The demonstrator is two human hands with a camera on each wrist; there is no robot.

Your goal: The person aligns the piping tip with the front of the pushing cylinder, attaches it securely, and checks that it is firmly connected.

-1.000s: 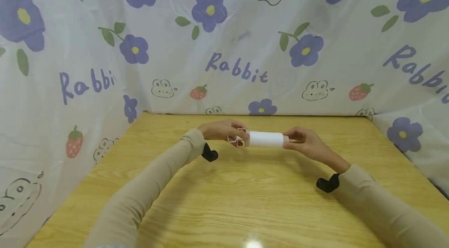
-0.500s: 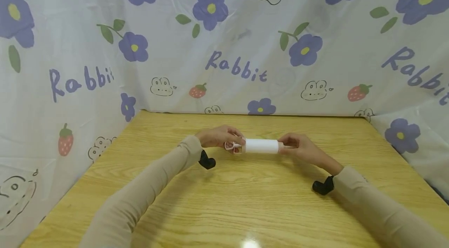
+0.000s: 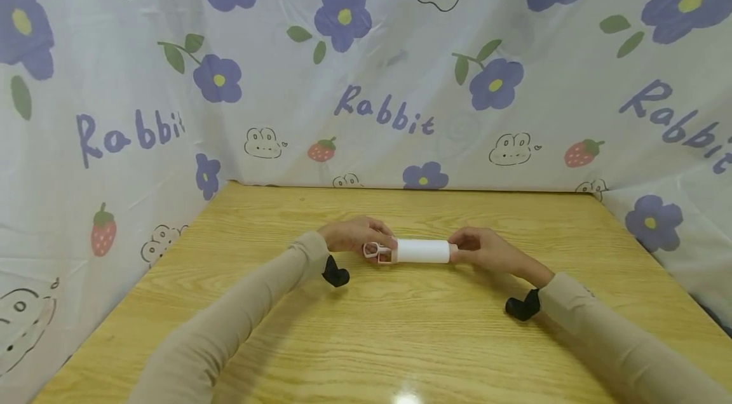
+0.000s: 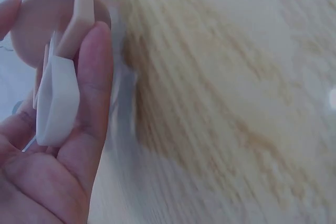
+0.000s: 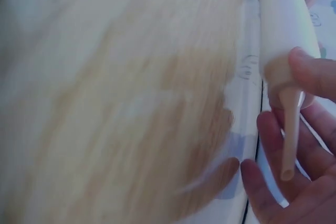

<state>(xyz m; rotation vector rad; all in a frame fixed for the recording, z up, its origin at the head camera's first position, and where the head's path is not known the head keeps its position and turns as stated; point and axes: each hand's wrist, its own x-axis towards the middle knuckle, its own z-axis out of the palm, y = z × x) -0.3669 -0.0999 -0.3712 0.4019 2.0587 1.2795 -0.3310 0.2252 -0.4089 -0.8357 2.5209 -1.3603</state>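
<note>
Both hands hold a syringe-like decorating press (image 3: 423, 251) lying level across the far middle of the table. It has a white barrel, beige end caps, a white ring handle (image 4: 56, 103) at the left and a thin beige nozzle (image 5: 290, 140) at the right. My left hand (image 3: 357, 235) grips the handle-end cap, fingers beneath the ring. On the other end, my right hand (image 3: 492, 251) pinches the nozzle-end cap with the thumb on top; its other fingers curve below the nozzle. Whether the press touches the tabletop cannot be told.
A wood-grain table (image 3: 366, 328) spreads under the hands. Behind and beside it hangs a white cloth (image 3: 366, 67) printed with flowers, rabbits and strawberries. A black wrist mount (image 3: 335, 272) sits at the left wrist, another black mount (image 3: 523, 305) at the right.
Both hands have lowered the press toward the tabletop and shifted it slightly left, keeping it level. Their grip stays on the two ends.
</note>
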